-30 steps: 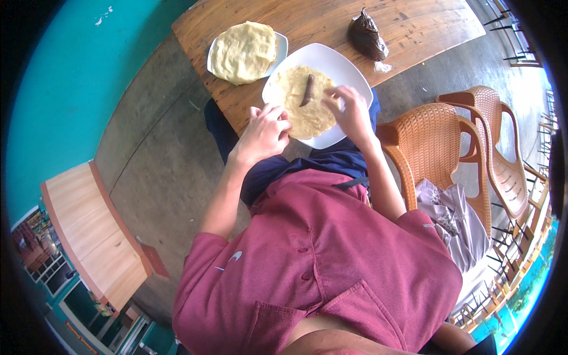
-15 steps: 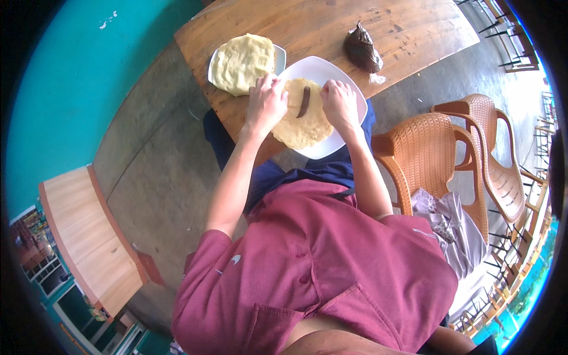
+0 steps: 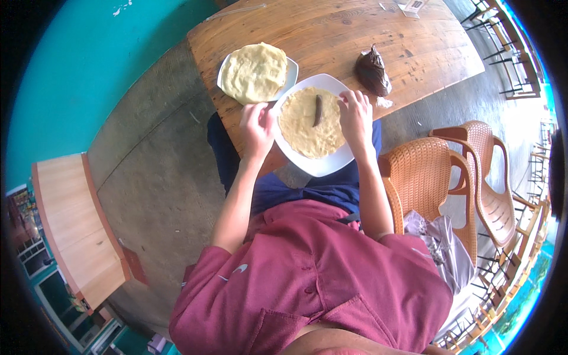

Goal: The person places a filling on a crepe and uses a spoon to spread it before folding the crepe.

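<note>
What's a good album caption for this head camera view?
Left hand and right hand flank a white plate holding flatbread topped with a brown strip.

Brown chairs stand at right — a teal wall at left.

You cannot tell if your left hand holds anything; the pale flatbread hides most of its plate, and the upper edge of the view cuts the wooden table.
</note>
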### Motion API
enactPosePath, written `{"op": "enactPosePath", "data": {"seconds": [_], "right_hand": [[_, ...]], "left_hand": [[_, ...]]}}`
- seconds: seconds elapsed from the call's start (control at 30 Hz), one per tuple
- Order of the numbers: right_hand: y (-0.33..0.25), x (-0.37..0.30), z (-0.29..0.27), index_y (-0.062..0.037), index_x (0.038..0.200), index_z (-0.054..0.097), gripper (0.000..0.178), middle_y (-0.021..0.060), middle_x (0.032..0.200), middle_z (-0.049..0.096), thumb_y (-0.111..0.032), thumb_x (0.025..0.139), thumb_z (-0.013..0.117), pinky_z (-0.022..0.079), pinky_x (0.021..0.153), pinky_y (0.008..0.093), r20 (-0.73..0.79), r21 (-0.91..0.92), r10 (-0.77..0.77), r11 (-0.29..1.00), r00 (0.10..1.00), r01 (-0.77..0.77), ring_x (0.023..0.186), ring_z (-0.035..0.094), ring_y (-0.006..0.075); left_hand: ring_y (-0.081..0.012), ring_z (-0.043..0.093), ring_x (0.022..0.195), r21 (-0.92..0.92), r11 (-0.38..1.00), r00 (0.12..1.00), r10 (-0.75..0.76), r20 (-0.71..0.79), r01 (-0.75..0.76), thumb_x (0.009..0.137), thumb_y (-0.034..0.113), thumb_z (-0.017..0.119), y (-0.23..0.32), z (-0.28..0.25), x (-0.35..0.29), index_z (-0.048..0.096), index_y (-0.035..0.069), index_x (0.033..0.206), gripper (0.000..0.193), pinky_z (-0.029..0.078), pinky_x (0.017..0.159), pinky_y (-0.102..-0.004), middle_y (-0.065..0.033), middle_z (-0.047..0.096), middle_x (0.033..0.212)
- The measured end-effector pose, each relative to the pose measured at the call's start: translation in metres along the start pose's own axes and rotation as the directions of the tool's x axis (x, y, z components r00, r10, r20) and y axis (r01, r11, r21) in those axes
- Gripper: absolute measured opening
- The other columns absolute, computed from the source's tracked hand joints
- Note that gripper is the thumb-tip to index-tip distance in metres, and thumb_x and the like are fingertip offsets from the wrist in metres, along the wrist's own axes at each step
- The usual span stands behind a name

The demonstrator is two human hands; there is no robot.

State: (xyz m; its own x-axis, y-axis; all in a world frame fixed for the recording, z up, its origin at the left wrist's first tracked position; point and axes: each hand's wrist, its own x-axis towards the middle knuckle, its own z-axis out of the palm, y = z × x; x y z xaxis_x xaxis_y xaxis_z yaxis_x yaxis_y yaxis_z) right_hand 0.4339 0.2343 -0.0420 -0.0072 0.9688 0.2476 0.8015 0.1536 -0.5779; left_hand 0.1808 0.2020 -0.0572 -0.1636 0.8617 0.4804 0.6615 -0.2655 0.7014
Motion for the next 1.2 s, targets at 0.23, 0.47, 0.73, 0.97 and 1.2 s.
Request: {"op": "enactPosePath", "data": {"seconds": [0.23, 0.47, 0.73, 0.97, 1.2], "right_hand": [[-0.045, -0.015, 0.001, -0.0028, 0.105, 0.065, 0.017, 0.0139, 0.090, 0.065, -0.003, 0.088, 0.067, 0.048, 0.084, 0.0423, 0.017, 0.129, -0.077, 0.989, 0.997, 0.075, 0.089, 0.062, 0.0329], [-0.132, 0.049, 0.039, -0.0034, 0.109, 0.066, 0.025, 0.0111, 0.086, 0.064, 0.000, 0.085, 0.072, 0.050, 0.078, 0.0416, 0.119, 0.329, -0.216, 0.930, 0.969, 0.167, 0.085, 0.062, 0.0312], [-0.228, 0.155, 0.033, -0.0035, 0.110, 0.067, 0.026, 0.0077, 0.086, 0.067, -0.001, 0.085, 0.074, 0.051, 0.078, 0.0391, 0.162, 0.312, -0.496, 0.846, 0.853, 0.433, 0.083, 0.063, 0.0260], [-0.300, 0.166, -0.055, -0.0006, 0.107, 0.068, 0.020, 0.0118, 0.087, 0.067, 0.002, 0.088, 0.070, 0.051, 0.077, 0.0381, 0.104, 0.198, -0.275, 0.947, 0.956, 0.251, 0.083, 0.063, 0.0263], [-0.334, 0.077, -0.145, -0.0015, 0.106, 0.069, 0.016, 0.0092, 0.088, 0.067, 0.000, 0.090, 0.068, 0.047, 0.069, 0.0346, 0.084, 0.100, 0.043, 0.994, 0.996, -0.052, 0.079, 0.062, 0.0228]], "left_hand": [[-0.0066, 0.040, 0.063, -0.234, 0.931, 0.954, -0.297, -0.038, 0.281, 0.097, 0.009, 0.065, -0.020, -0.012, -0.036, 0.047, 0.006, 0.081, 0.024, 0.032, 0.055, -0.0255, 0.0036, 0.044, 0.073], [-0.0121, 0.036, 0.053, -0.343, 0.882, 0.939, -0.344, 0.005, 0.325, 0.085, 0.007, 0.061, -0.009, -0.022, -0.037, 0.042, 0.006, 0.069, 0.025, 0.028, 0.049, -0.0306, -0.0025, 0.037, 0.062], [-0.0295, 0.049, 0.049, -0.261, 0.898, 0.935, -0.345, 0.083, 0.354, 0.083, 0.031, 0.068, -0.007, -0.020, -0.034, 0.046, 0.010, 0.070, 0.033, 0.039, 0.047, -0.0413, -0.0093, 0.045, 0.060], [-0.0346, 0.055, 0.055, -0.194, 0.860, 0.861, -0.402, 0.311, 0.472, 0.080, 0.044, 0.073, -0.009, -0.030, -0.019, 0.046, 0.009, 0.070, 0.046, 0.041, 0.050, -0.0463, -0.0129, 0.051, 0.061], [-0.0285, 0.050, 0.056, -0.128, 0.851, 0.681, -0.307, 0.665, 0.509, 0.086, 0.052, 0.066, -0.046, -0.061, 0.006, 0.048, 0.003, 0.062, 0.057, 0.038, 0.055, -0.0469, -0.0154, 0.050, 0.060]]}}
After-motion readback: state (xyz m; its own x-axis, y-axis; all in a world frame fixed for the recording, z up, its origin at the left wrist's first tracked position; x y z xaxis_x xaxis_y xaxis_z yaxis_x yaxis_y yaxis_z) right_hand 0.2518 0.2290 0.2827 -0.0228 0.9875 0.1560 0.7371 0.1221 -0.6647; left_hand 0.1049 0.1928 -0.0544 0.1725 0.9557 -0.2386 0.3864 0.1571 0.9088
